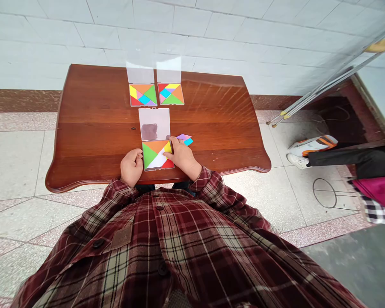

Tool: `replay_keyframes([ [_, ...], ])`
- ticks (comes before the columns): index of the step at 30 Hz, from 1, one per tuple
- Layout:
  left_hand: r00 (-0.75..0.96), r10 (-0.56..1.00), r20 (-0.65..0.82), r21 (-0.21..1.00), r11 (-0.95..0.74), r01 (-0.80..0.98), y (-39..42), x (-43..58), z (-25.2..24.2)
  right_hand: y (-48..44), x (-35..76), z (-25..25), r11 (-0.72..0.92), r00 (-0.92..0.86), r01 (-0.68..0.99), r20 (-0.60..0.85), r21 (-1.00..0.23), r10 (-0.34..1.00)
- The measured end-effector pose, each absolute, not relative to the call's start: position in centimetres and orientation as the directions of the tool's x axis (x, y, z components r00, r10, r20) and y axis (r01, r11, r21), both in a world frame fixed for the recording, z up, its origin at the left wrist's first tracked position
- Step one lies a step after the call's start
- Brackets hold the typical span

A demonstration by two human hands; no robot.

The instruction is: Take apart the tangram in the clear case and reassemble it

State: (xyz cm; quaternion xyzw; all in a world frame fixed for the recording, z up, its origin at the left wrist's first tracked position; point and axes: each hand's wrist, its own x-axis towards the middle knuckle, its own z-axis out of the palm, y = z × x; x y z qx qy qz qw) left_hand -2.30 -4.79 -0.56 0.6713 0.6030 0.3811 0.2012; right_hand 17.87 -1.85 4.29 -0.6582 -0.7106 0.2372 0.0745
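Note:
An open tangram case [154, 159] lies near the table's front edge, its lid [154, 119] folded back. Inside are green, orange, yellow and red pieces around a white gap. My left hand [131, 166] rests at the case's left edge with its fingers curled; what it holds, if anything, is hidden. Over the right side of the case is my right hand [182, 157], its thumb on the yellow piece [167, 147] and its forefinger apart at the upper right corner. Purple and blue loose pieces [188, 141] lie just beyond that hand, partly covered by it.
Two more open cases with coloured pieces, one left [143, 94] and one right [171, 93], stand farther back on the brown table [96, 124]. Beyond is a tiled wall. At the right are crutches [308, 92], a bag [314, 145] and a person's leg [336, 157].

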Motion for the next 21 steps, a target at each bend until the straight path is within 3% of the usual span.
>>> replay_keyframes([
  [6, -0.018, 0.961, 0.275, 0.732, -0.197, 0.652, -4.7, -2.3, -0.5, -1.9, 20.1, 4.7, -0.001, -0.072, 0.878, -0.136, -0.478, 0.988],
  [10, -0.020, 0.960, 0.281, 0.740, -0.203, 0.641, -4.6, -2.2, -0.3, -1.1, 24.0, 4.9, -0.072, 0.055, 0.885, -0.051, -0.460, 0.997],
  [14, -0.024, 0.959, 0.282, 0.728, -0.198, 0.657, -4.6, -2.3, -0.4, -0.2, 26.0, 4.6, -0.153, 0.125, 0.903, -0.095, -0.402, 0.988],
  [21, -0.022, 0.953, 0.301, 0.715, -0.210, 0.667, -4.5, -2.4, -0.6, 1.0, 24.0, 3.8, -0.147, 0.090, 0.907, -0.161, -0.395, 0.983],
])
